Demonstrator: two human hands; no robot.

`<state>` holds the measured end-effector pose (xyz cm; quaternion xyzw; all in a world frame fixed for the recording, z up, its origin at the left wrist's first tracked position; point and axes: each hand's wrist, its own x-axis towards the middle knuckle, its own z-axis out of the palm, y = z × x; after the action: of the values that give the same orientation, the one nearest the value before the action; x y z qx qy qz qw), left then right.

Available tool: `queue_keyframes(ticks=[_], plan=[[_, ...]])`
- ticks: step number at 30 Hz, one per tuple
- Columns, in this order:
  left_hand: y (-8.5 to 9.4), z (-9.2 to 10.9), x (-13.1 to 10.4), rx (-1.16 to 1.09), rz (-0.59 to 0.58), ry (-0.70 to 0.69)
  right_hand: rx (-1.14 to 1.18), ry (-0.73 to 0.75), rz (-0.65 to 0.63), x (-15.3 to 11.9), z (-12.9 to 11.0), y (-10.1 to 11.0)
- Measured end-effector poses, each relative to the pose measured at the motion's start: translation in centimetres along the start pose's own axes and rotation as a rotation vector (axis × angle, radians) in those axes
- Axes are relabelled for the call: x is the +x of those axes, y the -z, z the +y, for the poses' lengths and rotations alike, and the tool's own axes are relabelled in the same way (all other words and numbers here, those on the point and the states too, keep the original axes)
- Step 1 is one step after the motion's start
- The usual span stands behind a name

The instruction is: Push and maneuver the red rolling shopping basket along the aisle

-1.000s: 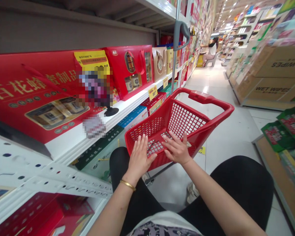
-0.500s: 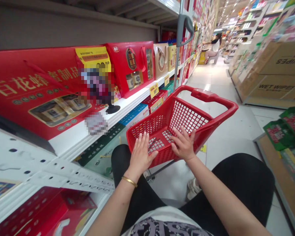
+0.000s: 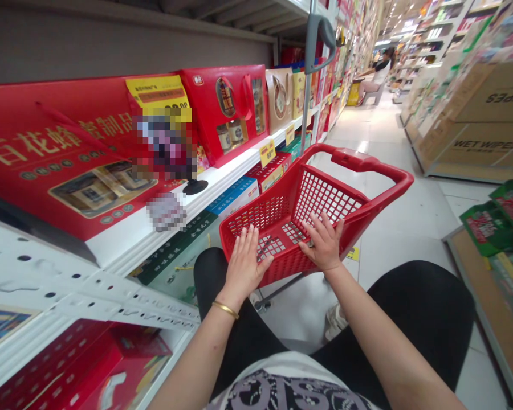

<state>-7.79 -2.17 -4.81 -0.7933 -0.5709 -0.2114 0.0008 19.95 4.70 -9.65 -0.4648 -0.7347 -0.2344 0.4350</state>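
Note:
A red plastic shopping basket [image 3: 277, 205] with lattice walls and a thick handle stands tilted in front of my knees. My left hand [image 3: 245, 265], below a gold bangle [image 3: 226, 309], is spread flat over the basket's near left rim and holds nothing. Over the near right side of the basket is my right hand [image 3: 325, 242], its fingers apart and nothing in them. Whether either palm touches the rim is hard to tell. No goods show inside the basket.
On the left, a white shelf [image 3: 128, 242] bears red gift boxes [image 3: 224, 114] and a small black stand [image 3: 195, 186]. Behind the basket rises a pole with a grey hook [image 3: 318, 42]. Cartons [image 3: 483, 136] and green packs [image 3: 487, 228] are at right. A person [image 3: 378, 74] sits far down the aisle.
The view has shifted very slightly. My right hand has moved a little to the right and its fingers have shifted; my left hand is nearly unchanged. The far person's pose differs slightly.

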Motion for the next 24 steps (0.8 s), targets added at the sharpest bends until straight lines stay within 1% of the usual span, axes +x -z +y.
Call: queue_keyframes(ticks=[3, 7, 11, 13, 14, 16, 18, 19, 20, 21, 22, 24], plan=[[-0.1, 0.0, 0.1, 0.006, 0.008, -0.008, 0.034, 0.010, -0.015, 0.1, -0.6, 0.1], [-0.1, 0.1, 0.1, 0.017, 0.001, -0.007, 0.111, 0.028, 0.009, 0.8, -0.7, 0.6], [0.1, 0.1, 0.0, 0.020, 0.000, -0.020, 0.326, 0.080, 0.012, 2.1, -0.9, 2.2], [0.1, 0.0, -0.1, 0.017, 0.005, -0.023, 0.472, 0.040, 0.023, 3.2, -1.8, 3.5], [0.1, 0.1, -0.2, 0.017, 0.007, -0.020, 0.558, -0.014, 0.043, 4.0, -2.6, 4.3], [0.2, 0.1, -0.3, 0.021, 0.007, -0.006, 0.766, -0.209, 0.135, 6.0, -4.7, 5.8], [0.2, 0.1, -0.5, 0.023, 0.006, 0.003, 1.011, -0.494, 0.297, 8.3, -7.1, 6.8], [0.2, 0.2, -0.5, 0.021, 0.007, 0.005, 1.122, -0.597, 0.376, 9.4, -8.3, 6.9], [0.2, 0.2, -0.6, 0.016, 0.007, 0.009, 1.206, -0.674, 0.421, 10.2, -9.3, 6.9], [0.2, 0.2, -0.7, 0.010, 0.008, 0.015, 1.256, -0.722, 0.429, 10.7, -10.0, 6.6], [0.2, 0.2, -0.7, 0.003, 0.009, 0.020, 1.264, -0.742, 0.386, 10.9, -10.6, 6.1], [0.3, 0.3, -0.8, -0.011, 0.012, 0.030, 1.146, -0.729, 0.190, 10.0, -11.0, 4.9]])
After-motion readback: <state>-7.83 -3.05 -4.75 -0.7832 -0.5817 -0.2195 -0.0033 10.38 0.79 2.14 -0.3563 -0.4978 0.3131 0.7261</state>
